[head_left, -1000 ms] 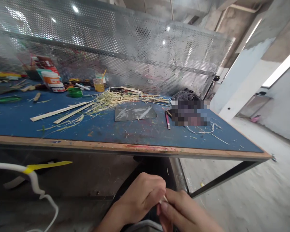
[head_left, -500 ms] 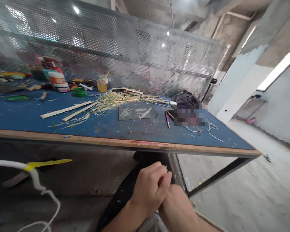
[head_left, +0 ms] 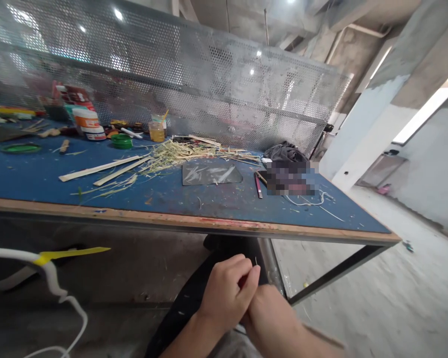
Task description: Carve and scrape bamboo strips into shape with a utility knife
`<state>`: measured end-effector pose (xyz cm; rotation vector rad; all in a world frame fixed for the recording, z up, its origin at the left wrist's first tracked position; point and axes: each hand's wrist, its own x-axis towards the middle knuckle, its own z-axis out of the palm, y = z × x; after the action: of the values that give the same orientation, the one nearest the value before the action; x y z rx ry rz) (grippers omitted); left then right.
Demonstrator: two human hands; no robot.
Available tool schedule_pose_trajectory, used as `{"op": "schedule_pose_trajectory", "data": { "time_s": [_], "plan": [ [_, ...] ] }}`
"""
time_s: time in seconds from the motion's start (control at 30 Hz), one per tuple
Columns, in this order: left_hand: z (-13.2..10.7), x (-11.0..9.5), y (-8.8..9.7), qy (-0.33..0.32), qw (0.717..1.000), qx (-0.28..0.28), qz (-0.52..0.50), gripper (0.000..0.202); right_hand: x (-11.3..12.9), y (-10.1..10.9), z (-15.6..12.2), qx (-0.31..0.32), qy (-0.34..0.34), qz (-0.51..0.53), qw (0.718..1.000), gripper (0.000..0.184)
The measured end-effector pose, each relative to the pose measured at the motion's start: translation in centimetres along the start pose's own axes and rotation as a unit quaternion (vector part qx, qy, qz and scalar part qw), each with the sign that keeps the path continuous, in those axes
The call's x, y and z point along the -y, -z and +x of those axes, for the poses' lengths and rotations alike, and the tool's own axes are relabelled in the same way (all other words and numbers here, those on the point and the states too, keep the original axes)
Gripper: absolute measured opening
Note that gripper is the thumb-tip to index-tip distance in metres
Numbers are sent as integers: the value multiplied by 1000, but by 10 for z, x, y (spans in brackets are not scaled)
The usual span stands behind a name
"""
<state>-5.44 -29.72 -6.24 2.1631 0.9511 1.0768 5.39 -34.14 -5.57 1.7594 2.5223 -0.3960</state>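
My left hand (head_left: 229,291) is curled in a pinch below the table's front edge, over my lap. A very thin sliver (head_left: 256,260) sticks up from between its fingertips. My right hand (head_left: 271,315) lies right behind and under the left one, touching it; its fingers are hidden and slightly blurred. Both hands are well below the blue table top (head_left: 179,191).
On the table lie long bamboo strips (head_left: 100,169), a heap of shavings (head_left: 179,151), a grey cutting mat (head_left: 211,174), a red pen knife (head_left: 259,185), a dark cloth (head_left: 285,150), jars and a green lid (head_left: 121,141). A perforated metal screen (head_left: 194,84) backs it. A white cable (head_left: 59,298) hangs at left.
My hands have risen slightly and closed together, the left now covering the right's fingers. The view has shifted a little, so the table sits slightly more to the left.
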Motion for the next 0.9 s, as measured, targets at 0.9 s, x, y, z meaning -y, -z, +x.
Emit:
{"op": "schedule_pose_trajectory", "data": {
  "time_s": [0.9],
  "plan": [
    [102, 88, 60, -66, 974, -93, 195, 6, -120, 157, 154, 122, -27, -352, 928, 14]
  ]
}}
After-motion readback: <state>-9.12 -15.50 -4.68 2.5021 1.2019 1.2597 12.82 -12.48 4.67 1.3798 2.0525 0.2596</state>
